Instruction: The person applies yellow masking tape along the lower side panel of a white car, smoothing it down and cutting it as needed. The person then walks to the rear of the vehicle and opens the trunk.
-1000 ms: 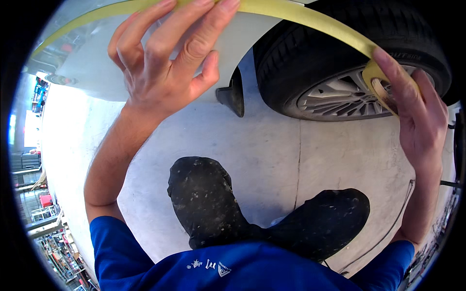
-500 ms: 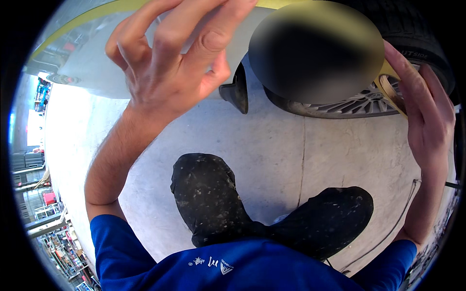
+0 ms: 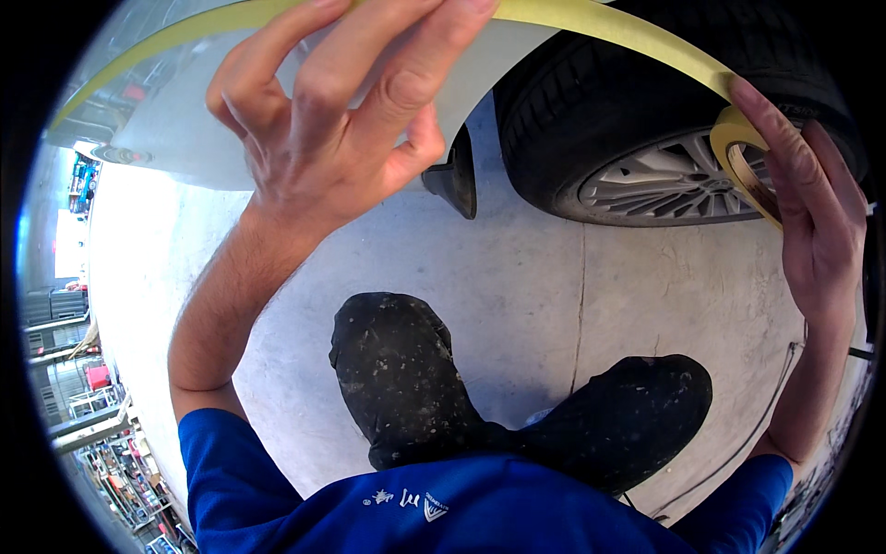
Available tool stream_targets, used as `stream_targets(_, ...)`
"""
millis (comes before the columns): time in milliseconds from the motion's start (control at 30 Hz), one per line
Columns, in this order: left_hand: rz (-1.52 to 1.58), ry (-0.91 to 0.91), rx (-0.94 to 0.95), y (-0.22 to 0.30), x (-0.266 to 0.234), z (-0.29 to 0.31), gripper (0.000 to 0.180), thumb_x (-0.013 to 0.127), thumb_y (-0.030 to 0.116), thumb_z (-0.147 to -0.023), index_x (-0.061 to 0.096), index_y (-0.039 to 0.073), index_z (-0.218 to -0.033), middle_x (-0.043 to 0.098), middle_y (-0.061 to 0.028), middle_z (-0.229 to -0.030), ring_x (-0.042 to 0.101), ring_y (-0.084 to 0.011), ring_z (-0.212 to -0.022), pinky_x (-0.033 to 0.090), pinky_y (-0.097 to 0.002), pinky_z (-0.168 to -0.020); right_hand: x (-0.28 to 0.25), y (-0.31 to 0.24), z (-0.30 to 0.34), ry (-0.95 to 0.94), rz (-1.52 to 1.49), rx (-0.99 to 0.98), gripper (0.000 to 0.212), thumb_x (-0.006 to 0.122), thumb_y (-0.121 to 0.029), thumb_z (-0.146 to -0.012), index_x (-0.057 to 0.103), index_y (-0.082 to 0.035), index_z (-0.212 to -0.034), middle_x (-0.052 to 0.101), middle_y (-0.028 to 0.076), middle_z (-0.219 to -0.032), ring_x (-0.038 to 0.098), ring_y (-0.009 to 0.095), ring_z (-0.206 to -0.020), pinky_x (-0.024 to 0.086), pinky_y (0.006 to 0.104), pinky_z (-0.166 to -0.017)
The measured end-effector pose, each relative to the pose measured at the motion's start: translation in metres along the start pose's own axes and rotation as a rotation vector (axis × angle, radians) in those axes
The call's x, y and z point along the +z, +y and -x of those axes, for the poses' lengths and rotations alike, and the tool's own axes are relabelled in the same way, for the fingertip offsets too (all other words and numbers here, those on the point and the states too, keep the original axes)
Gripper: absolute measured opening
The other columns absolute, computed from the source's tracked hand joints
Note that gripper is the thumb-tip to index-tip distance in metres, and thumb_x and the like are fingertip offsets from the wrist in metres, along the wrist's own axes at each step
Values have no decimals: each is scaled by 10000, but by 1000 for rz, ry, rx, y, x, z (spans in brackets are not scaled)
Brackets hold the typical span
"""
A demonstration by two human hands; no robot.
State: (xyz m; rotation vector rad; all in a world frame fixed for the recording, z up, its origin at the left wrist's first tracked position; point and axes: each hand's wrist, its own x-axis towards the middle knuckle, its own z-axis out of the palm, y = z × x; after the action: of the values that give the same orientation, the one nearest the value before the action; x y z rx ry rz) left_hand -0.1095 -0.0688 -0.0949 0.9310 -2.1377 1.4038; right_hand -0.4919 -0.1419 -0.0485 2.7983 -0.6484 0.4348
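My right hand (image 3: 821, 203) grips a roll of yellow masking tape (image 3: 731, 152) at the right, with its index finger along the tape. From the roll a strip of masking tape (image 3: 637, 35) is pulled taut across to the left, passing in front of the tyre. The strip runs on along the pale car body panel (image 3: 175, 129). My left hand (image 3: 323, 120) is at the upper left, fingers spread and extended, their tips up at the strip by the panel's edge. The top edge of the picture partly cuts off those fingertips.
A black tyre with a silver multi-spoke wheel (image 3: 683, 180) stands at the upper right. A dark mud flap (image 3: 452, 180) hangs beside the panel. My bent knees (image 3: 392, 369) are over the concrete floor (image 3: 489, 305). A thin cable (image 3: 752, 439) lies at right; cluttered shelving (image 3: 115, 471) is far left.
Both hands have shifted only slightly, the left a little to the right. A blurred oval that hid the wheel and the tape's free span is gone, so both show now.
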Motion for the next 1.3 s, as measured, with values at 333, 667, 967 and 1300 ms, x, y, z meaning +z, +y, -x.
stream_targets(333,-24,27,24,-4,0,0,619,733,192,-663,604,185,-1269,428,-3,-1256,338,-215,-1200,338,-299,-973,-12,-5,4,-87,19,40,427,469,50,-926,516,-21,-1345,631,164,-1156,620,191,-836,563,305,-774)
stream_targets(667,-122,-69,-28,11,-11,-5,652,714,192,-668,565,161,-1302,392,-20,-1281,301,-238,-1222,342,-298,-971,-3,-18,0,49,-174,12,409,472,11,-936,495,4,-1344,596,181,-1129,636,239,-973,522,393,-924)
stream_targets(967,-91,-53,-19,10,-7,-3,685,687,198,-669,522,113,-1329,382,-39,-1283,295,-251,-1234,355,-312,-983,-4,-43,12,86,-89,-9,409,475,9,-936,503,-12,-1343,590,170,-1093,624,229,-941,514,382,-888)
stream_targets(1300,-98,-68,-67,17,-6,-4,672,663,199,-672,531,122,-1327,383,-32,-1282,294,-242,-1237,352,-310,-1000,5,-28,8,86,-102,92,409,479,7,-935,511,-30,-1341,583,158,-1053,610,218,-904,505,371,-849)
